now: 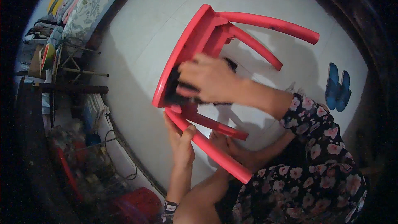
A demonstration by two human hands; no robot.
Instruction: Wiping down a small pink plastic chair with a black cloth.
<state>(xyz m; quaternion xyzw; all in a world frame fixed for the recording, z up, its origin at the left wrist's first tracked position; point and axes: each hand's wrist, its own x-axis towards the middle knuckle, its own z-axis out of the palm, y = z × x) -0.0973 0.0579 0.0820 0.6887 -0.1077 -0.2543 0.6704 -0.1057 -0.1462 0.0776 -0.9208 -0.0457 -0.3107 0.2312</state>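
Here, in the head view, the red stool [195, 39] is tipped sideways at the centre over the pale floor [145, 29], legs pointing between two and five o'clock. My left hand [181, 143], toward seven, is clamped round its nearest leg [215, 153]; my blurred right hand [209, 79] grips a black cloth [175, 93] against the underside. Blue slippers [338, 89] lie at three.

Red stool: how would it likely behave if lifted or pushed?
The red stool looks like glossy moulded plastic, so probably light for its size. Its thick legs suggest stiffness. With those legs pointing rightward and the left hand gripping one, it might tip if pushed.
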